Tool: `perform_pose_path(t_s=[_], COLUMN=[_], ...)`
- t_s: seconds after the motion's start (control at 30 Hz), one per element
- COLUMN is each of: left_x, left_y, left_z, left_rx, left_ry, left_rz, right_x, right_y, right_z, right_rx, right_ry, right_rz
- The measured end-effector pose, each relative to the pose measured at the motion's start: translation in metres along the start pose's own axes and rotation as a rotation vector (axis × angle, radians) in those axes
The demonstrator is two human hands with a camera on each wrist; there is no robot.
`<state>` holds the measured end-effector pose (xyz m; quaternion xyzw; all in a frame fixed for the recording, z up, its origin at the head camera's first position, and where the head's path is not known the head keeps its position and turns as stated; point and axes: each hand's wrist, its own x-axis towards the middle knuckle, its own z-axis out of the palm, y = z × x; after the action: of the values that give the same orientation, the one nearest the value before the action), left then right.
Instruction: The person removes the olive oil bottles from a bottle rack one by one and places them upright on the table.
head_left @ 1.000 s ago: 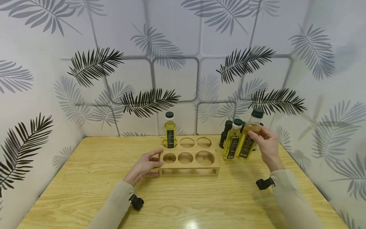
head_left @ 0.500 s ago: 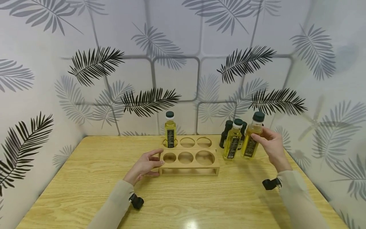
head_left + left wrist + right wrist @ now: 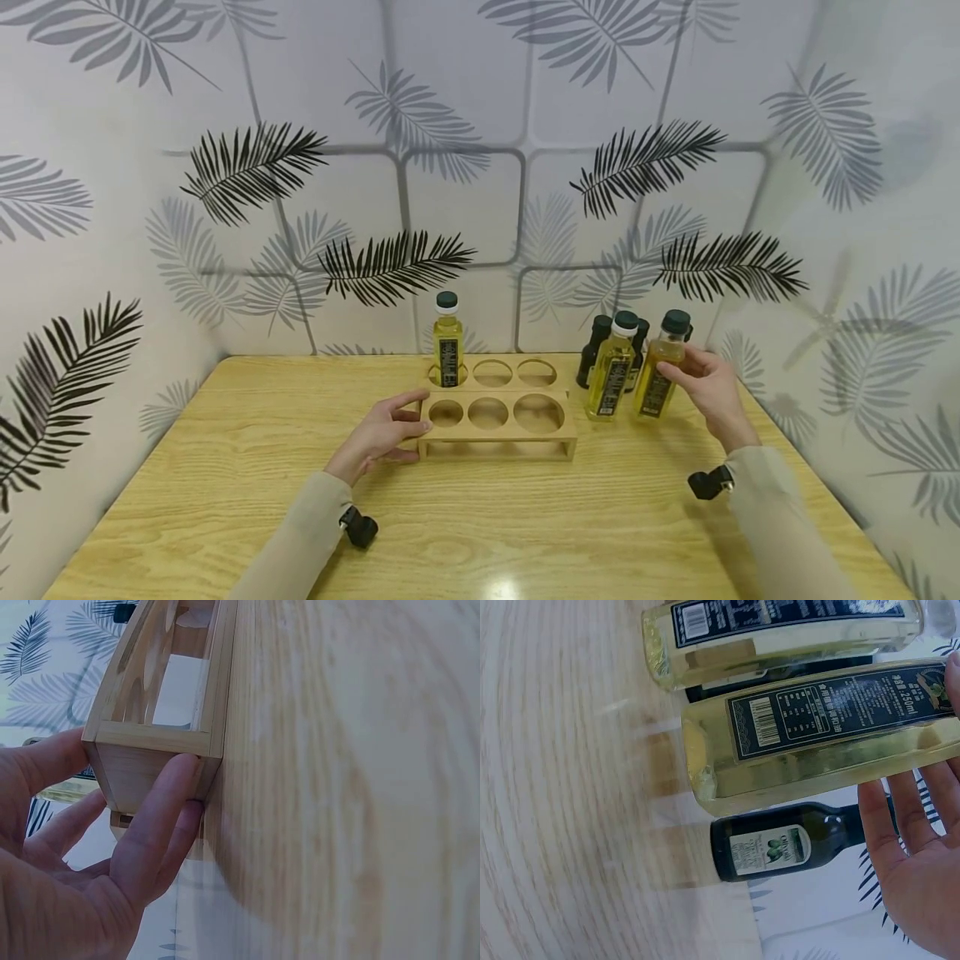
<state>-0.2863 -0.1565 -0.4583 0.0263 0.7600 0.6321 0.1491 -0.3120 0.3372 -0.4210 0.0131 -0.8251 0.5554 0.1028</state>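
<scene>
In the head view my right hand pinches a bottle of yellow oil with a dark green cap between thumb and fingers. The bottle leans slightly; whether its base touches the table I cannot tell. Its black label and barcode show in the right wrist view. Just left of it stands a similar oil bottle. My left hand touches the left end of a two-step wooden bottle rack, fingers spread along the end panel. A third yellow oil bottle stands in the rack's back-left hole.
Dark glass bottles with pale labels stand behind the oil bottles, partly hidden. The rack's other round holes hold nothing. A leaf-patterned wall rises behind the wooden table.
My right hand has moved slightly right with the oil bottle, then lowered it. A gap has opened between it and the neighbouring oil bottle. The left hand and rack have stayed put.
</scene>
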Motion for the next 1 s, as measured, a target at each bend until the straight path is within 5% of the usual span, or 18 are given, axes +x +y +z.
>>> perform_pose_path(t_s=[0.5, 1.0], left_x=[-0.002, 0.002], left_y=[-0.002, -0.003], left_z=[-0.002, -0.002], left_rx=[-0.001, -0.017], left_ry=[0.0, 0.017], left_rz=[-0.001, -0.026], right_x=[0.009, 0.006], right_y=[0.01, 0.011], right_z=[0.005, 0.005], right_rx=[-0.07, -0.013], right_ry=[-0.03, -0.088], right_rz=[-0.008, 0.057])
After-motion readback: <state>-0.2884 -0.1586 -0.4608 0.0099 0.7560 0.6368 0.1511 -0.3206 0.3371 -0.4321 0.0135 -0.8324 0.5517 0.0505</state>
